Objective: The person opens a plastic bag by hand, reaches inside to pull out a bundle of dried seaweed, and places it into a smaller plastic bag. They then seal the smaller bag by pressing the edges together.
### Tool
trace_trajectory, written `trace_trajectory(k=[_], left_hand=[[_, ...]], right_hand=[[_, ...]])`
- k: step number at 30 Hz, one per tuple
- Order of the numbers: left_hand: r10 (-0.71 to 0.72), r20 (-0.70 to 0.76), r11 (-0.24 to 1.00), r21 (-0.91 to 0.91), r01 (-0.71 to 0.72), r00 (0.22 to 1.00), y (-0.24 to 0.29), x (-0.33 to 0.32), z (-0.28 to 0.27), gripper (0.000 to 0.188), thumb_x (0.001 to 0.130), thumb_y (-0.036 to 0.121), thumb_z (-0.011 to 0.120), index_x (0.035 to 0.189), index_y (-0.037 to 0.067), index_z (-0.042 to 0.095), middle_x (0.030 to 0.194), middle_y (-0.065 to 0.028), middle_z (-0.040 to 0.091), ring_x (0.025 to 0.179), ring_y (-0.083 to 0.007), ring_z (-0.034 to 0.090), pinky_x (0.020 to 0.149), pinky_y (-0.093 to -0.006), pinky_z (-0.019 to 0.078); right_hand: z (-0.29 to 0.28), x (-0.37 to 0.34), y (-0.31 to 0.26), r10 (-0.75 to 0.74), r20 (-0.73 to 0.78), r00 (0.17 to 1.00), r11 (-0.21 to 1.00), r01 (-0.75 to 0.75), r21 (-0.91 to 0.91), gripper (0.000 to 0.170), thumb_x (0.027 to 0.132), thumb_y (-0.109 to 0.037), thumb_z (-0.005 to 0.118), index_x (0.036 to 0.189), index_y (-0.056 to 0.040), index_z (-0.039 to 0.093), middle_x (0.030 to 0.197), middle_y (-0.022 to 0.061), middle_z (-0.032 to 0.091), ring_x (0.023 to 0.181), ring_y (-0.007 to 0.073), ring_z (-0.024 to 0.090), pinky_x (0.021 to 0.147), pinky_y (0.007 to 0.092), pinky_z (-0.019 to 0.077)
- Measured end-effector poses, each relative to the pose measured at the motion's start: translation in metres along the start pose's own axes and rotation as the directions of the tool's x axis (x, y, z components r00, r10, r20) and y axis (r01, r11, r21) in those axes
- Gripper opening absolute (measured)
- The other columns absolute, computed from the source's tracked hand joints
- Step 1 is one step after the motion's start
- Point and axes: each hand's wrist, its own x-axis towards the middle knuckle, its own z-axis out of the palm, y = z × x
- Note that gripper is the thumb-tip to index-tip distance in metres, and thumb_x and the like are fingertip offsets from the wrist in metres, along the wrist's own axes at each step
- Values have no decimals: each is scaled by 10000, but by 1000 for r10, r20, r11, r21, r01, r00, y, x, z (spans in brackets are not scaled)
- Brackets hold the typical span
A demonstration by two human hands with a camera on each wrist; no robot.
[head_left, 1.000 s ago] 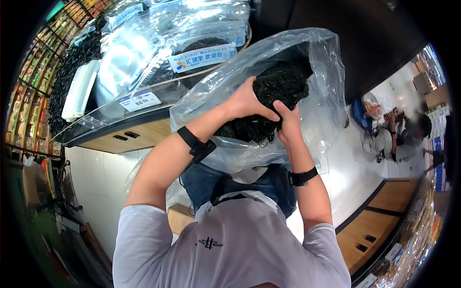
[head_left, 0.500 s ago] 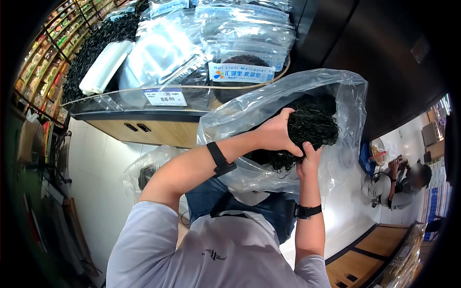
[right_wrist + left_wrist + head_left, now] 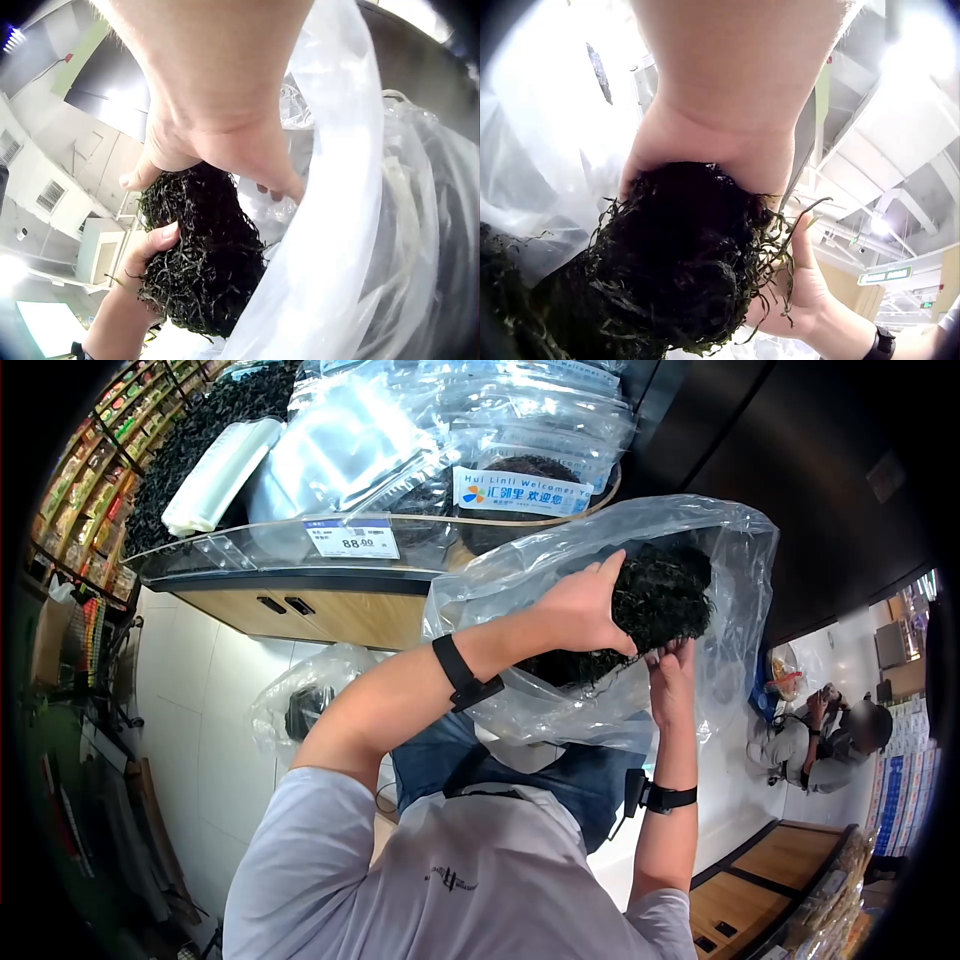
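A dark green-black clump of stringy dried seaweed (image 3: pixel 662 595) (image 3: pixel 682 262) (image 3: pixel 206 255) lies in the mouth of a large clear plastic bag (image 3: pixel 735 600) (image 3: pixel 322 217). My left hand (image 3: pixel 588 610) (image 3: pixel 716 142) holds its left side, with the thumb at the near edge. At the near right edge, my right hand (image 3: pixel 675 665) (image 3: pixel 217 142) grips the clump, thumb and fingers on opposite sides of it. Strands stick out around both hands. The seaweed hides some fingertips.
A display bin (image 3: pixel 430 540) with packaged goods, a price tag (image 3: pixel 352 541) and dark dried goods stands at the upper left. Another plastic bag (image 3: pixel 310 700) lies on the floor. A dark cabinet (image 3: pixel 790 490) is at the upper right. Someone crouches (image 3: pixel 840 745) at far right.
The clump, bag and hands have shifted right in the head view, which has itself moved. My right hand has slid outward along the clump, and its thumb no longer lies near my left thumb.
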Motion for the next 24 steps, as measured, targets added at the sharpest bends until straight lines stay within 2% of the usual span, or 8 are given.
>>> trace_trajectory(k=[5, 8, 12, 14, 15, 17, 20, 24], left_hand=[[35, -46, 990, 140, -28, 998, -5, -2, -7, 1211, 586, 444, 898, 1527, -43, 312, 1366, -319, 544, 1253, -423, 552, 1049, -420, 455], [22, 12, 988, 155, -24, 1000, 2, -8, -13, 1185, 609, 410, 902, 1538, -18, 304, 1334, -297, 574, 1220, -419, 574, 1031, -414, 469], [113, 13, 956, 273, -112, 994, 0, -11, -6, 1170, 638, 383, 895, 1552, -2, 276, 1316, -267, 588, 1165, -400, 604, 992, -419, 491], [82, 63, 959, 266, -96, 995, 0, -10, -6, 1161, 648, 371, 889, 1558, 8, 266, 1327, -251, 585, 1156, -400, 606, 980, -419, 496], [98, 56, 951, 289, -110, 994, -2, -10, -4, 1155, 647, 367, 890, 1559, 17, 273, 1312, -244, 592, 1144, -400, 610, 968, -422, 501], [112, 51, 943, 308, -122, 992, -3, -9, -3, 1149, 646, 363, 891, 1559, 27, 279, 1297, -236, 600, 1133, -401, 614, 956, -425, 506], [126, 83, 925, 350, -147, 989, -4, -9, -1, 1137, 643, 351, 893, 1558, 45, 292, 1264, -226, 611, 1099, -391, 628, 929, -430, 516], [151, 74, 918, 358, -167, 986, -3, -8, -2, 1126, 636, 339, 898, 1557, 70, 307, 1233, -219, 620, 1074, -387, 635, 910, -436, 521]], right_hand=[[-1, -6, -22, 97, -21, 995, 952, -98, -291, 1260, 699, -57, 880, 1597, -28, -3, 1521, 200, 332, 1435, 309, 347, 1150, 422, 329], [5, -10, -43, 31, -46, 998, 869, -49, -493, 985, 752, -94, 851, 1552, -20, 280, 1441, 152, 477, 1375, 284, 440, 1099, 414, 388], [-1, -12, -47, -85, -81, 993, 791, 18, -611, 818, 766, -113, 840, 1476, -48, 438, 1398, 135, 554, 1312, 277, 512, 1063, 417, 421], [10, -16, -59, -166, -113, 980, 593, 8, -805, 805, 742, -110, 844, 1455, -82, 472, 1402, 145, 567, 1267, 285, 557, 1057, 415, 439], [10, -17, -62, -163, -117, 980, 592, 3, -806, 805, 742, -110, 844, 1455, -82, 472, 1402, 145, 567, 1267, 285, 557, 1057, 415, 439], [11, -18, -65, -250, 8, 968, 358, 100, -928, 833, 689, -89, 856, 1438, -98, 491, 1395, 144, 566, 1263, 314, 553, 1056, 413, 446], [15, -18, -69, -302, 174, 937, 154, 228, -961, 849, 650, -58, 854, 1423, -131, 513, 1359, 138, 580, 1238, 343, 550, 1040, 415, 458], [18, -16, -73, -318, 327, 890, 24, 353, -935, 836, 642, -32, 846, 1406, -163, 533, 1334, 112, 590, 1216, 344, 549, 1018, 412, 469]])
